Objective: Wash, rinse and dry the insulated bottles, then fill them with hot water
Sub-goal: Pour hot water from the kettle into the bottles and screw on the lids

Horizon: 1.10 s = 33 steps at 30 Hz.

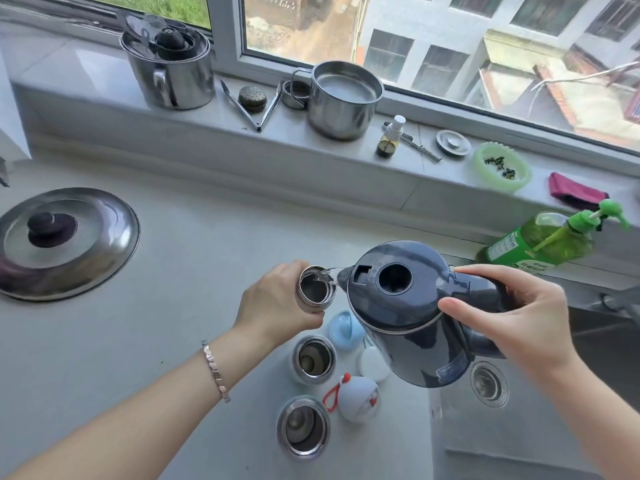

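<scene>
Three insulated bottles stood uncapped on the counter — the far bottle, at 12 o'clock, gripped by the left hand to steady it while the right hand, curled round the handle, tilted the kettle at its 3 o'clock to pour.

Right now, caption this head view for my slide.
Right hand pours water from the kettle into an open bottle gripped by the left hand.
</scene>
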Available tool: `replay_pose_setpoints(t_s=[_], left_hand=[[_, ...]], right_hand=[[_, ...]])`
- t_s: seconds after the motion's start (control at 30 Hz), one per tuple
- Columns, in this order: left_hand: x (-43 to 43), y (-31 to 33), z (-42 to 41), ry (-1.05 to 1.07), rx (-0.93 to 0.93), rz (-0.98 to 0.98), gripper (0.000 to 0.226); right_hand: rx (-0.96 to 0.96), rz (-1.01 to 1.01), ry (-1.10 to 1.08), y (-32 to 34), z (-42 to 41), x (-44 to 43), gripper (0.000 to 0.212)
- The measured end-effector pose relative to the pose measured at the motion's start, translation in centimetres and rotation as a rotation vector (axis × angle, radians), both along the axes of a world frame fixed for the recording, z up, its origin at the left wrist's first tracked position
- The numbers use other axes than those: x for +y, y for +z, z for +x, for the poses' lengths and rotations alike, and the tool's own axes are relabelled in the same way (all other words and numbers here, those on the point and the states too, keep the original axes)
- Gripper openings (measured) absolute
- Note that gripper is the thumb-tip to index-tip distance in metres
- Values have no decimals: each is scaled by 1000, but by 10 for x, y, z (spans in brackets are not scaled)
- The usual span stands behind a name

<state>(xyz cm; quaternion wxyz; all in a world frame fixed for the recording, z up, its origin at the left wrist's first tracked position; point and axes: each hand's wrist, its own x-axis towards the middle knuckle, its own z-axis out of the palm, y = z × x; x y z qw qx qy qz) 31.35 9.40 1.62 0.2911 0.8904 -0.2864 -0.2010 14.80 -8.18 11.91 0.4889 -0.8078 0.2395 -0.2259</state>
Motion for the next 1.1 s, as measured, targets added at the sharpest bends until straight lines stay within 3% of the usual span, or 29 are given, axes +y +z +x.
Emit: replay_pose_setpoints(t_s=[0.33, 0.43, 0.8, 0.9, 1.1], left_hand=[[8, -12, 4, 58, 30, -20, 49], [7, -12, 3, 63, 23, -20, 51], [6, -11, -1, 70, 13, -14, 52], [6, -11, -2, 62, 21, -10, 49], [5, -12, -3, 61, 16, 0, 49]], right_hand=[[36, -44, 32, 1, 1, 5, 36], [47, -78, 41, 2, 2, 5, 46], [77, -112, 35, 5, 2, 7, 43], [87, -91, 29, 8, 2, 10, 30], [122, -125, 35, 13, 2, 11, 37]])
